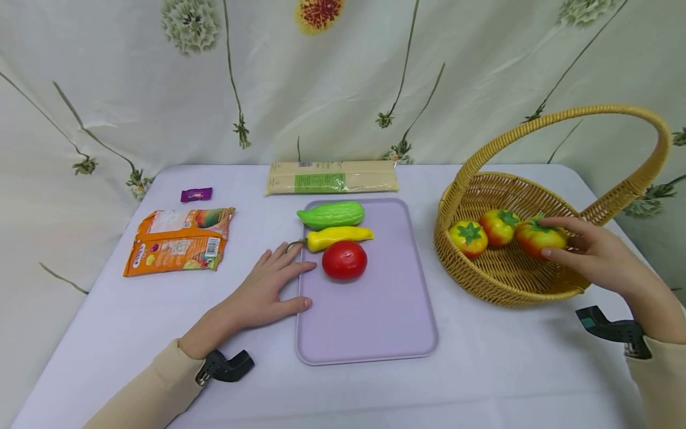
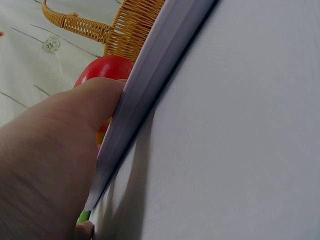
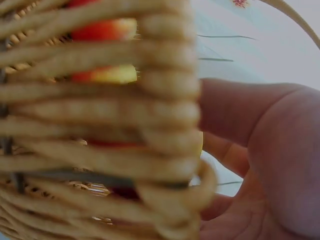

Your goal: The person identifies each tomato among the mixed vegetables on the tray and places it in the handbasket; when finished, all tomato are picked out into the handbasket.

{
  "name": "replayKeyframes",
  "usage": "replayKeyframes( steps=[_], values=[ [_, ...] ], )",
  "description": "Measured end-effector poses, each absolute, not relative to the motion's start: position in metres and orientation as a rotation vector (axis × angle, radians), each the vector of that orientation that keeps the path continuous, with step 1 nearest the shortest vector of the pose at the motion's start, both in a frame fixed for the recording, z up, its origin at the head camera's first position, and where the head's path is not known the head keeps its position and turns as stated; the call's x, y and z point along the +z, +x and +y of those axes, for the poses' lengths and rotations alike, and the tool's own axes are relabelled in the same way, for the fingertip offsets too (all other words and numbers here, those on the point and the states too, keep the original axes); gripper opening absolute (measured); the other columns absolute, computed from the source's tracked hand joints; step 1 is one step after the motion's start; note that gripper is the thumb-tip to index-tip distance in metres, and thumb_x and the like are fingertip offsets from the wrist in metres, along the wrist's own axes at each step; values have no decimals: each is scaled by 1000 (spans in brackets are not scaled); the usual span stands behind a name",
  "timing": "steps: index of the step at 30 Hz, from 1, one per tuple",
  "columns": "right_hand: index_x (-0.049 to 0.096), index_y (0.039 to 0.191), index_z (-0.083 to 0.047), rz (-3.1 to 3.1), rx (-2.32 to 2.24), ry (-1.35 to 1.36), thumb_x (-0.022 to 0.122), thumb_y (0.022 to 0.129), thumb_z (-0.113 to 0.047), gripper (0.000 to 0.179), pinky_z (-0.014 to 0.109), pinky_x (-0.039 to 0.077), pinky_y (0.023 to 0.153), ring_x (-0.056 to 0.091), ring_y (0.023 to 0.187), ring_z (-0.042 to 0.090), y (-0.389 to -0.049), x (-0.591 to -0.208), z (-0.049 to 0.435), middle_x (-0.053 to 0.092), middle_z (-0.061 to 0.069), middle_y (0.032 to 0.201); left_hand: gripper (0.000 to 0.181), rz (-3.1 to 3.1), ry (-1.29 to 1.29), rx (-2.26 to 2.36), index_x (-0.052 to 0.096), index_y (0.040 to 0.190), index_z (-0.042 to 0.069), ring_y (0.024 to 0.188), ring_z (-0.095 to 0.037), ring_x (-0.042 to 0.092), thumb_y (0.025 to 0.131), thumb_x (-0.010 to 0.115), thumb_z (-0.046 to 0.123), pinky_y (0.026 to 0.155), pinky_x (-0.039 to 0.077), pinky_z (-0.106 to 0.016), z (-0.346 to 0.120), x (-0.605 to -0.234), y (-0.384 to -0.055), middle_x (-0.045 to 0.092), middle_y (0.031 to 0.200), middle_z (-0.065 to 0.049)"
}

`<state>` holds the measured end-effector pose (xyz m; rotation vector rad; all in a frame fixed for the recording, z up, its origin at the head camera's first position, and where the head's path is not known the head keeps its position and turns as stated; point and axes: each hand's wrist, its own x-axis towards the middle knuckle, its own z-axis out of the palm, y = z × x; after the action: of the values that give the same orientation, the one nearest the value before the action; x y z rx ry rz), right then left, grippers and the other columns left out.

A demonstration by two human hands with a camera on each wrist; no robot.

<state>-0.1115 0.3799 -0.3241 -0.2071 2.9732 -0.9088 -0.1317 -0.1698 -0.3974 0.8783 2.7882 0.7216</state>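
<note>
Inside the wicker basket (image 1: 504, 292), my right hand (image 1: 605, 250) holds a red-and-yellow toy tomato (image 1: 543, 239) between thumb and fingers. Two similar tomatoes lie to its left, one in front (image 1: 468, 239) and one behind (image 1: 499, 226). In the right wrist view the basket's weave hides most of that grip. My left hand (image 1: 268, 289) has its fingers spread, with its thumb and fingertips at the left rim of the lilac tray (image 1: 370, 322). On the tray are a red tomato (image 1: 345, 260), a yellow pepper (image 1: 340, 238) and a green ridged gourd (image 1: 332, 215).
An orange snack packet (image 1: 179, 241) lies left of the left hand, with a small purple sweet (image 1: 196, 195) behind it. A long beige noodle packet (image 1: 332, 177) lies behind the tray. The basket's tall handle (image 1: 568, 113) arches above it. A flowered cloth (image 1: 332, 89) hangs at the back.
</note>
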Motion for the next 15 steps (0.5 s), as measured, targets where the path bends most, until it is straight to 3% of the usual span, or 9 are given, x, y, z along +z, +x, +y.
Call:
replayKeyframes(
  steps=[3,6,10,13,15],
  values=[
    [50,141,2,2974,-896,-201,68,97,-9,49,9,47,64,59,100,58,-111,-324,377,51,37,132,64,2794,889,728,57,145,21,154,-50,20,88,72,45,121,10,-75,-170,-398,-132,31,167,-19],
    [50,142,1,2971,-881,-183,67,98,-12,49,9,45,66,57,104,62,-112,-324,375,50,38,134,63,2797,898,734,58,145,21,154,-51,21,88,71,45,121,11,-75,-170,-398,-132,31,166,-20],
    [50,144,0,2968,-864,-156,66,99,-15,50,35,62,75,55,109,65,-114,-324,371,49,38,137,63,2797,902,736,58,145,21,154,-51,21,88,71,45,120,11,-76,-169,-397,-132,32,166,-20],
    [50,144,0,2978,-854,-148,66,99,-15,50,57,60,77,56,109,65,-116,-324,367,49,39,137,63,2792,894,738,57,145,20,154,-51,21,88,72,45,121,11,-76,-170,-396,-132,31,166,-20],
    [50,144,1,2979,-854,-138,66,100,-16,51,60,59,78,56,109,65,-117,-324,364,49,39,138,64,2787,887,737,57,145,20,154,-50,20,88,72,44,121,10,-75,-170,-396,-132,31,167,-19]
  ],
)
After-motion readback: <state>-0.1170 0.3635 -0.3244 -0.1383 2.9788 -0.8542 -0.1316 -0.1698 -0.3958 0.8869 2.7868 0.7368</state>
